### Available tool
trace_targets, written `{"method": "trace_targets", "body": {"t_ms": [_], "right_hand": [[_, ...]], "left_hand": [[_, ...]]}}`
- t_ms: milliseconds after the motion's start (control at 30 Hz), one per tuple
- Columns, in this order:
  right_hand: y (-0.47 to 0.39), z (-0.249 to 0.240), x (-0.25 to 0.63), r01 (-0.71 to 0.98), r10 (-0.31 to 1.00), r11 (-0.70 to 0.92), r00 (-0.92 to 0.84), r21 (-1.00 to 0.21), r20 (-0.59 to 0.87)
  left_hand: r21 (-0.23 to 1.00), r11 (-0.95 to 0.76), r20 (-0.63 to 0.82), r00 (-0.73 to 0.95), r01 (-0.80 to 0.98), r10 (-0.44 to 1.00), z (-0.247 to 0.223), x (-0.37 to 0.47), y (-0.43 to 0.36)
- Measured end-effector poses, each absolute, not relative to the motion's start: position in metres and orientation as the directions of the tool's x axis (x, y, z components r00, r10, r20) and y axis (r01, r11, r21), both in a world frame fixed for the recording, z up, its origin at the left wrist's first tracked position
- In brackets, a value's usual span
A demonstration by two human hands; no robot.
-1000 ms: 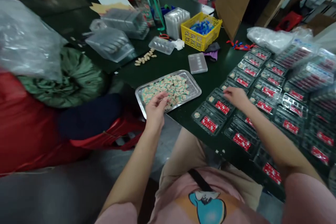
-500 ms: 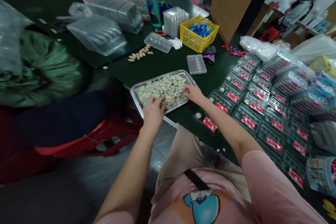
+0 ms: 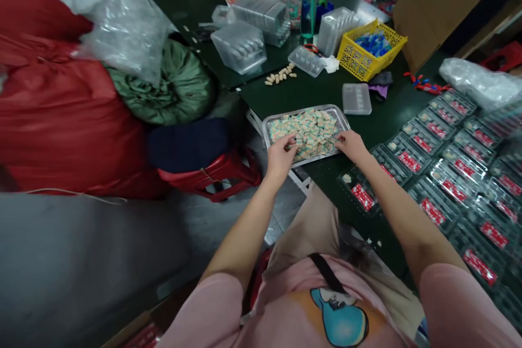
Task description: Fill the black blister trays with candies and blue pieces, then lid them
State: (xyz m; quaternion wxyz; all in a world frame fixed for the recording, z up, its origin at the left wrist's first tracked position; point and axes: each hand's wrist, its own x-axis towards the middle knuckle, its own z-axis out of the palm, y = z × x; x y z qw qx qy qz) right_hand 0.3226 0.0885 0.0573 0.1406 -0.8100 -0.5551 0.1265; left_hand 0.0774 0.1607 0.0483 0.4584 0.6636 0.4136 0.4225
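A shallow metal tray (image 3: 266, 138) at the table's edge holds a heap of small flat pieces (image 3: 314, 129), cream with pale green and orange bands. Over the tray's near left side, my left hand (image 3: 281, 157) has its thumb and fingers curled together among the pieces; what lies between the tips is too small to make out. My right hand (image 3: 352, 145) reaches across the tray's right rim, fingertips pinched together at the heap. Whatever they grip is hidden. To the right lie rows of clear plastic boxes (image 3: 420, 144) with red-and-white dotted contents.
Beyond the tray are a clear compartment case (image 3: 356, 99), peanut-like pieces (image 3: 280, 75), a yellow basket (image 3: 354, 60) of blue items, a bottle (image 3: 310, 2) and stacked clear trays (image 3: 238, 46). Left stand a red stool (image 3: 212, 176) and a green sack (image 3: 175, 87). A cardboard sheet (image 3: 444, 5) rises behind.
The view has swung left, so the table appears further right. My left hand has lifted slightly from the heap, its fingers more curled. The right hand stays at the tray's right side.
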Motion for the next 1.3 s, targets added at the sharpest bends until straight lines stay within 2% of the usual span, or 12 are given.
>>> {"method": "trace_targets", "body": {"t_ms": [167,300,467,567,767,967,1167,1300], "right_hand": [[0.087,0.06,0.327,0.814,0.944,-0.314,0.321,-0.489,-0.072],[0.087,0.061,0.332,0.717,0.916,-0.338,0.399,-0.61,-0.039],[0.092,0.064,0.329,0.439,0.878,-0.321,0.471,-0.839,-0.089],[0.094,0.071,0.316,0.279,0.884,-0.255,0.454,-0.926,-0.107],[0.101,0.083,0.286,0.12,0.944,-0.141,0.316,-0.983,-0.097],[0.111,0.074,0.274,0.047,0.97,-0.102,0.228,-0.994,-0.088],[0.109,0.068,0.276,0.076,0.974,-0.084,0.217,-0.994,-0.066],[0.106,0.071,0.276,-0.001,0.971,-0.047,0.233,-0.999,-0.046]], "left_hand": [[0.996,-0.091,0.087,0.292,0.003,0.953,0.048,0.082,0.164],[0.994,-0.021,0.051,0.278,-0.11,0.959,0.049,0.088,0.167],[0.987,0.018,0.027,0.275,-0.161,0.961,0.055,0.101,0.165],[0.986,0.025,0.027,0.302,-0.166,0.953,0.059,0.112,0.163],[0.986,0.013,0.038,0.305,-0.165,0.952,0.057,0.127,0.166],[0.986,0.02,0.031,0.301,-0.163,0.953,0.056,0.13,0.168],[0.96,0.122,-0.018,0.378,-0.254,0.926,0.064,0.127,0.162],[0.922,0.223,-0.065,0.44,-0.317,0.896,0.069,0.124,0.159]]}}
